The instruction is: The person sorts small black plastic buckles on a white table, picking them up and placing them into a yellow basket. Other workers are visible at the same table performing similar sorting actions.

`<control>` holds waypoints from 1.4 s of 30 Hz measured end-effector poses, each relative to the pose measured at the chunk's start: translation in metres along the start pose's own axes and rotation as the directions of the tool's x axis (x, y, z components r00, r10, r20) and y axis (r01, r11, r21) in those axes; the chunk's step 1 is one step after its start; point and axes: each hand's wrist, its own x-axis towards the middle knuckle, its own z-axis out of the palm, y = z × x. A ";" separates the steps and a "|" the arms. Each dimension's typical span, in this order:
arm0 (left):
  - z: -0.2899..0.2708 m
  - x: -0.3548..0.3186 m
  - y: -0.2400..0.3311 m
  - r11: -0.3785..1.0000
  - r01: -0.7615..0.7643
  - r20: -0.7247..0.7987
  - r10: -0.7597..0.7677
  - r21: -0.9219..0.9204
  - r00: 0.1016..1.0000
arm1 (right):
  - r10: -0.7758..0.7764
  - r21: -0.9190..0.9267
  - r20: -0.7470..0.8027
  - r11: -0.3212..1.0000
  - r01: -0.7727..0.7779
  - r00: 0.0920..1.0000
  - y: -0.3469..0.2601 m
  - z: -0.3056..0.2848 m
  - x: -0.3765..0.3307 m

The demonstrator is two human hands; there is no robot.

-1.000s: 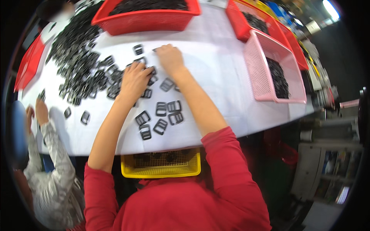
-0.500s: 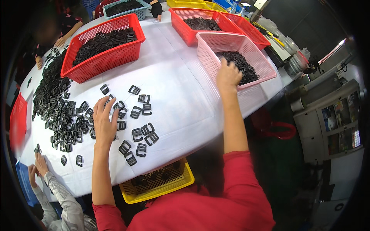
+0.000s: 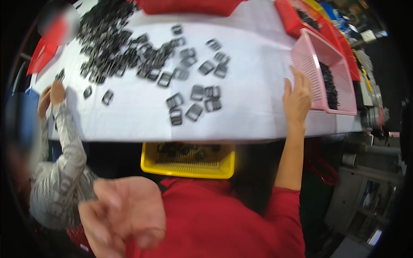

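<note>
My left hand (image 3: pixel 129 210) is lifted close in front of me, clear of the table, palm showing and fingers loosely bent; nothing shows in it, though it is blurred. My right hand (image 3: pixel 297 98) is over the table beside the near left wall of the pink basket (image 3: pixel 310 73), open, fingers stretched out, holding nothing visible. That basket holds small black pieces (image 3: pixel 329 86). Between my hands lie several loose black plastic strap buckles (image 3: pixel 194 112) on the white tabletop (image 3: pixel 254 86). A large pile of similar buckles (image 3: pixel 107 38) spreads to the far left.
A yellow basket (image 3: pixel 189 168) with dark pieces sits below the table edge before me. Red baskets stand at the far side (image 3: pixel 189 6) and far right (image 3: pixel 292 19). At the left, a co-worker's hands (image 3: pixel 56 92) rest by the table edge, near a red tray (image 3: pixel 42 56).
My left hand has left the buckles and come up toward me. My right hand has come out of the pink basket to its left side. The view has tilted down and turned.
</note>
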 end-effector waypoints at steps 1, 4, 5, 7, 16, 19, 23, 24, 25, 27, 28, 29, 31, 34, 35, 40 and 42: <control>-0.011 -0.003 0.019 0.986 0.048 0.021 -0.052 0.158 0.998 | -0.038 0.252 0.094 0.968 0.013 0.995 -0.026 0.002 -0.010; -0.006 -0.016 0.031 0.979 0.031 0.002 -0.031 -0.202 1.000 | -0.103 0.602 0.232 0.796 -0.060 0.967 -0.096 0.003 -0.040; -0.009 -0.020 0.042 0.986 0.086 -0.023 -0.090 -0.141 0.996 | -0.112 0.655 0.256 0.751 -0.087 0.960 -0.110 0.004 -0.047; -0.015 -0.028 0.054 0.982 0.154 -0.051 -0.160 -0.105 0.986 | -0.105 0.581 0.221 0.812 -0.045 0.970 -0.122 0.012 -0.062; -0.044 -0.032 0.046 0.967 0.233 0.209 -0.207 -0.107 0.956 | -0.113 0.630 0.148 0.776 -0.006 0.983 -0.144 0.012 -0.082; -0.064 -0.033 0.030 0.846 0.323 0.323 -0.475 0.425 0.819 | -0.151 0.681 0.189 0.732 -0.019 0.970 -0.152 0.026 -0.065; -0.076 -0.063 -0.066 0.680 0.332 0.410 -0.687 0.654 0.600 | -0.296 0.566 0.284 0.820 0.090 0.912 -0.162 0.039 -0.068; -0.083 -0.074 -0.076 0.685 0.295 0.435 -0.678 0.666 0.592 | -0.299 0.584 0.280 0.807 0.085 0.912 -0.162 0.036 -0.069; -0.085 -0.080 -0.084 0.684 0.283 0.487 -0.696 0.672 0.527 | -0.299 0.598 0.283 0.798 0.076 0.911 -0.158 0.031 -0.071; -0.088 -0.089 -0.096 0.686 0.262 0.579 -0.719 0.679 0.385 | -0.214 0.701 0.266 0.712 -0.036 0.940 -0.152 0.026 -0.071; -0.089 -0.092 -0.101 0.708 0.192 0.628 -0.697 0.680 0.345 | -0.124 0.778 0.258 0.615 -0.130 0.958 -0.149 0.025 -0.070; -0.090 -0.094 -0.106 0.728 0.123 0.673 -0.675 0.675 0.301 | -0.031 0.841 0.261 0.497 -0.212 0.965 -0.147 0.026 -0.070; -0.089 -0.095 -0.117 0.767 0.024 0.749 -0.633 0.642 0.193 | 0.145 0.876 0.337 0.314 -0.366 0.930 -0.136 0.032 -0.072; -0.087 -0.095 -0.123 0.795 -0.101 0.800 -0.582 0.598 0.146 | 0.262 0.889 0.414 0.090 -0.449 0.872 -0.132 0.033 -0.073; -0.084 -0.096 -0.123 0.802 -0.118 0.808 -0.566 0.586 0.164 | 0.254 0.887 0.413 0.109 -0.450 0.875 -0.133 0.032 -0.073; -0.078 -0.105 -0.118 0.752 0.068 0.687 -0.631 0.655 0.360 | 0.220 0.883 0.396 0.173 -0.435 0.891 -0.134 0.030 -0.073; -0.075 -0.099 -0.103 0.523 0.316 0.457 -0.850 0.792 0.262 | 0.172 0.872 0.396 0.237 -0.428 0.902 -0.133 0.028 -0.074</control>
